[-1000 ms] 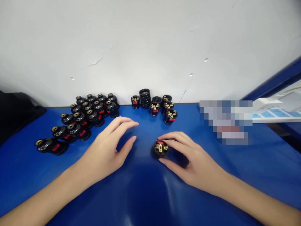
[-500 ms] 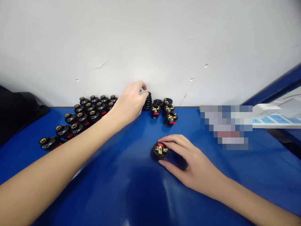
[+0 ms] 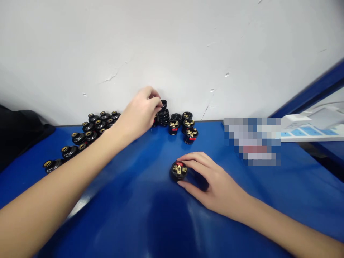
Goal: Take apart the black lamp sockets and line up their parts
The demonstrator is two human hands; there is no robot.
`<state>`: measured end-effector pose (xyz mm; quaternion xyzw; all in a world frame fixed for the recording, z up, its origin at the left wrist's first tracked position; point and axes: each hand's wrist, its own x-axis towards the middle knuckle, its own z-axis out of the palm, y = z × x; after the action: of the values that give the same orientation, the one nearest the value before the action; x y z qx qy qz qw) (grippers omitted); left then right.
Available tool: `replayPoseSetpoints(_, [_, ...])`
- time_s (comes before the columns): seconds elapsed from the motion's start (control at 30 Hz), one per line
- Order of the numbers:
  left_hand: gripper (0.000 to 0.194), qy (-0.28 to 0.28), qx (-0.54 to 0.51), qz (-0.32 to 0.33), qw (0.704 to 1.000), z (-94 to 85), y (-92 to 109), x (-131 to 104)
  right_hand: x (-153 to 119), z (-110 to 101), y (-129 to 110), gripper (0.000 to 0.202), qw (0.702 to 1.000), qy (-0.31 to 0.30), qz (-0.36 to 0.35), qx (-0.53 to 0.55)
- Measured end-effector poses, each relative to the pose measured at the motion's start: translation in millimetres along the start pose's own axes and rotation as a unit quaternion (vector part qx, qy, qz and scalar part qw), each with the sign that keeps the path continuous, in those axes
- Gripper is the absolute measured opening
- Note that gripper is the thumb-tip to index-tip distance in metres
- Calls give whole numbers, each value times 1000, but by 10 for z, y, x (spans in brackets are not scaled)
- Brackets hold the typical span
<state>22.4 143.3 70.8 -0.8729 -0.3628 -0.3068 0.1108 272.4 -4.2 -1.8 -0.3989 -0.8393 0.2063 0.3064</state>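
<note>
In the head view, my left hand (image 3: 143, 109) is at the back by the wall, its thumb and fingers closed on a black ring (image 3: 164, 104). The ring is tilted and raised just above a stack of similar black rings (image 3: 163, 118). My right hand (image 3: 208, 177) grips a round black socket (image 3: 178, 172) between thumb and fingers on the blue table. Brass contacts and a red piece show on the socket's upward face. Several more black sockets with brass contacts (image 3: 190, 136) stand just right of the ring stack, beside another black ring (image 3: 176, 117).
Rows of black domed parts with brass-ringed tops (image 3: 77, 138) stand at the left, partly behind my left forearm. A white wall (image 3: 174, 53) borders the blue table (image 3: 129, 200). Dark cloth (image 3: 21, 132) lies far left; a pixelated patch and white power strip (image 3: 311, 132) lie right.
My left hand has closed on the top ring and lifted it a little off the stack. The right hand keeps its hold on the socket. The view has shifted slightly.
</note>
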Motion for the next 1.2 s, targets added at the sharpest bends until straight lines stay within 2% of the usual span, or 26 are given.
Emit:
replayPoseSetpoints(0.1, [15, 6, 1, 8, 1000, -254, 134, -100, 4, 5, 1, 25, 1000, 10, 0, 4])
replayPoseSetpoints(0.23, [15, -46, -15, 9, 999, -480, 409, -455, 16, 16, 17, 23, 1000, 30, 8, -1])
replayPoseSetpoints(0.33, [19, -107, -24, 10, 994, -495, 572, -776, 14, 19, 25, 25, 999, 32, 14, -9])
replayPoseSetpoints(0.43, [24, -167, -51, 6, 985, -470, 623, -1001, 9, 8, 26, 31, 1000, 15, 17, -15])
replayPoseSetpoints(0.57, [21, -218, -127, -8, 968, -469, 567, -1107, 22, -16, 38, 34, 1000, -4, 24, 0])
replayPoseSetpoints(0.67, [14, -249, -191, -59, 948, -447, 529, -1123, 34, -27, 51, 29, 999, -5, 28, 14])
replayPoseSetpoints(0.7, [15, -252, -210, -76, 942, -426, 525, -1129, 37, -30, 53, 28, 999, -4, 30, 16])
replayPoseSetpoints(0.77, [29, -244, -237, -101, 935, -368, 527, -1147, 39, -35, 51, 30, 999, -2, 32, 20])
replayPoseSetpoints(0.87, [48, -208, -258, -120, 936, -262, 535, -1188, 43, -43, 39, 33, 999, 0, 27, 21])
replayPoseSetpoints(1.03, [51, -162, -280, -146, 935, -133, 541, -1247, 44, -46, 29, 34, 998, 16, 28, 44])
replayPoseSetpoints(1.2, [50, -123, -332, -169, 920, -105, 587, -1264, 28, -42, 38, 30, 995, 55, 55, 70])
